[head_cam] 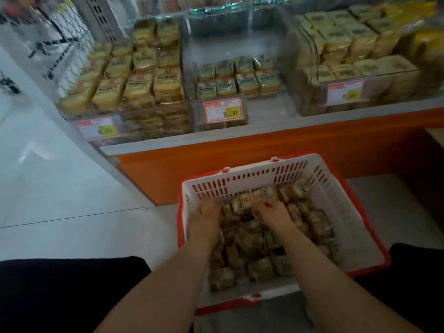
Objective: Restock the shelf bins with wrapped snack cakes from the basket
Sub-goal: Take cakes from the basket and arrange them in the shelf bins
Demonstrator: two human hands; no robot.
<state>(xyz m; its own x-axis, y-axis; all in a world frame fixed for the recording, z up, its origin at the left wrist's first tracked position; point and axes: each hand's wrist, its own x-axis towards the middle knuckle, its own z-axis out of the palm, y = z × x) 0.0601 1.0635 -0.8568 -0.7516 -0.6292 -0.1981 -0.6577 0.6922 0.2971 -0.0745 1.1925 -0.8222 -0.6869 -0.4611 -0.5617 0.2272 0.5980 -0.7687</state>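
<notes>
Both hands reach into the white basket (341,212) at six o'clock, left hand (204,218) blurred, its grip unreadable, right hand (272,213) pinching wrapped snack cakes (242,204), apparently gathering stock for the half-empty middle bin (237,78) at twelve o'clock.

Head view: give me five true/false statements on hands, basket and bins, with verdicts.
1. Both hands are inside the basket. True: left hand and right hand are down among the cakes.
2. The middle bin is the fullest. False: it holds the fewest packs; the left bin and right bin are piled higher.
3. The basket is white with red trim. True.
4. The basket sits on the shelf. False: it sits on the floor below the shelf.
5. A hand is placing a cake in a bin. False: neither hand is near the bins.
</notes>
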